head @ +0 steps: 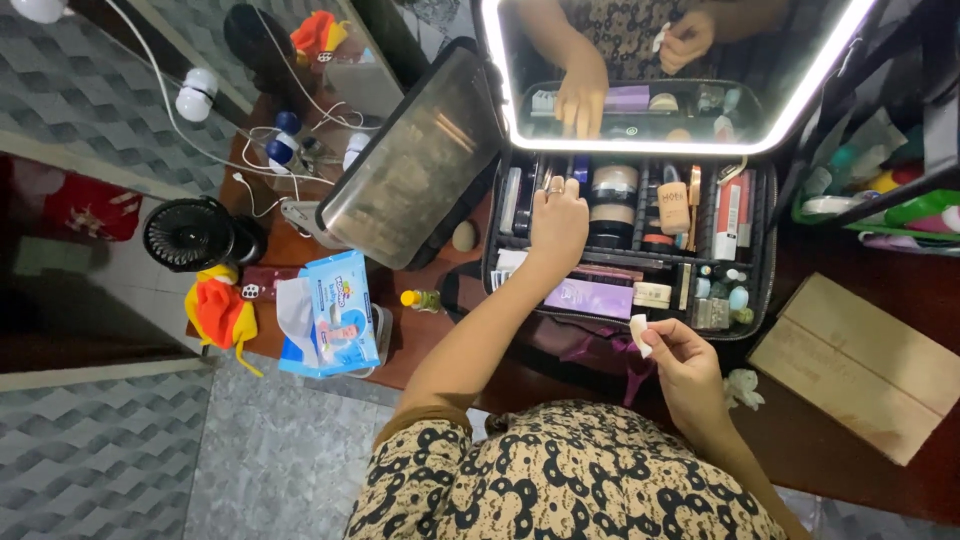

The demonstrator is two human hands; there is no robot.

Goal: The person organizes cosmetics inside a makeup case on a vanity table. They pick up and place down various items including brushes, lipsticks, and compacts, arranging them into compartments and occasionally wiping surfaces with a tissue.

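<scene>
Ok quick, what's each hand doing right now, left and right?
Left hand: reaching into the open makeup case, fingers down among the items; whether it grips anything cannot be told.
Right hand: closed, pinching a small white sponge.

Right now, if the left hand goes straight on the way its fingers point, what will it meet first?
The left hand points up the picture, into the makeup case. Its fingertips already sit among the upright items in the back-left compartments. Just beyond them is the lit mirror, though depth is unclear.

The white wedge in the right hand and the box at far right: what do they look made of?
The wedge, pinched by the right hand, looks like soft matte foam: dull, no glare. The box looks like plain brown cardboard: flat matte faces and a visible seam.
</scene>
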